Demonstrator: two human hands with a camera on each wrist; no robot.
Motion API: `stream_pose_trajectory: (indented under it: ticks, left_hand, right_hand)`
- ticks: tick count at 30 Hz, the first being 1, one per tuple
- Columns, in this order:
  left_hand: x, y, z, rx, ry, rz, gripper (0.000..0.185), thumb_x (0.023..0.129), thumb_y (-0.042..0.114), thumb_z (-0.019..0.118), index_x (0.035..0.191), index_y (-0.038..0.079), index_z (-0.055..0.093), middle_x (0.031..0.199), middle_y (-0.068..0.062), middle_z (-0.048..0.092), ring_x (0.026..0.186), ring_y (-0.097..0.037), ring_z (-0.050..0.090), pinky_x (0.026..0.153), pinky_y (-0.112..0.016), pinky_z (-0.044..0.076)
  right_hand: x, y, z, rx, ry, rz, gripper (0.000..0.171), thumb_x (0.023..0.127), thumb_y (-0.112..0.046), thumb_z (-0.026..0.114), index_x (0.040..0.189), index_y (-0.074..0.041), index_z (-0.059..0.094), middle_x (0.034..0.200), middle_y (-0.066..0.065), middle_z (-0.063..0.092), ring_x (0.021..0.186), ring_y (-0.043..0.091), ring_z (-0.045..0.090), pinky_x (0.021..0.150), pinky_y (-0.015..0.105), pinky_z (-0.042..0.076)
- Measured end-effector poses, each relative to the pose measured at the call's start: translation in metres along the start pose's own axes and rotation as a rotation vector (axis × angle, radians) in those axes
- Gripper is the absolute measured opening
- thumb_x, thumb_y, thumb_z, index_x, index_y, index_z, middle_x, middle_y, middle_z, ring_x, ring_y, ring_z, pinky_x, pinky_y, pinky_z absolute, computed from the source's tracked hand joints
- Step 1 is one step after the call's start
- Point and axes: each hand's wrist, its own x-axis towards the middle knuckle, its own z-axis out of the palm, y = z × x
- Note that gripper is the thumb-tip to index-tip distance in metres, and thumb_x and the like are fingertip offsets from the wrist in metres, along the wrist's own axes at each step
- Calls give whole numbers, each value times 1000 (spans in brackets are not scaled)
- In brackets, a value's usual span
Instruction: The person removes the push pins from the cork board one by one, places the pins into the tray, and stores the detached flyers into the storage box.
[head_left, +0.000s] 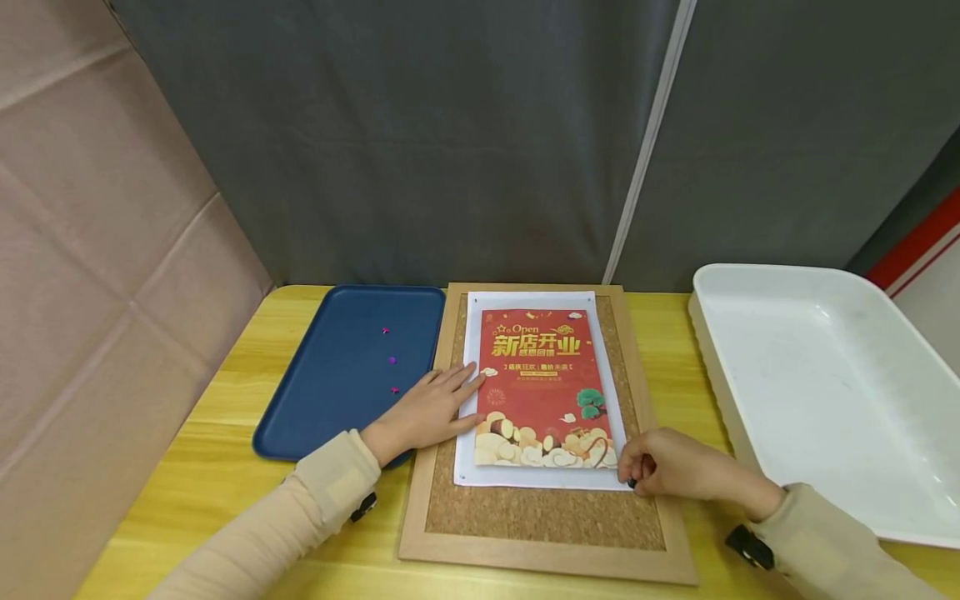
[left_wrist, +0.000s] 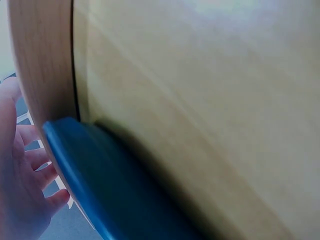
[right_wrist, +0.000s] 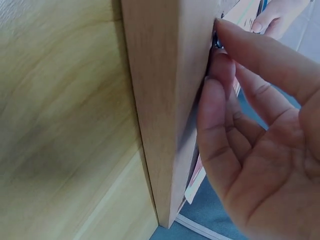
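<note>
A red poster (head_left: 536, 417) with gold lettering lies on a white backing sheet (head_left: 525, 477), which rests on a wood-framed cork board (head_left: 540, 512). Small dark pins sit at the sheet's other corners, such as the lower left pin (head_left: 462, 477). My left hand (head_left: 427, 408) lies with spread fingers across the sheet's left edge, its fingertips touching the poster. At the sheet's lower right corner, my right hand (head_left: 675, 467) pinches a small dark push pin (right_wrist: 217, 41) between thumb and finger. The pin's point is hidden.
A blue tray (head_left: 322, 392) left of the board holds a few purple-pink pins (head_left: 392, 360). To the right stands a large white tub (head_left: 840, 400) with raised walls. A grey curtain (head_left: 412, 150) hangs behind the wooden table (head_left: 187, 483).
</note>
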Motion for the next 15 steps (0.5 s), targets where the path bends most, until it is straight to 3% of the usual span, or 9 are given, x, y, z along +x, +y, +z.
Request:
stream_pose_trajectory:
  ticks: [15]
  left_hand:
    - [0,0,0,-5,-2,-1,68,96,51,45,150,13,31,158,-10,28,146,-29,27,118,-50,24]
  right_hand:
    - [0,-1,0,-28,9,0,12,76,1,71,77,-11,67,69,-11,58,64,-8,44,55,16,42]
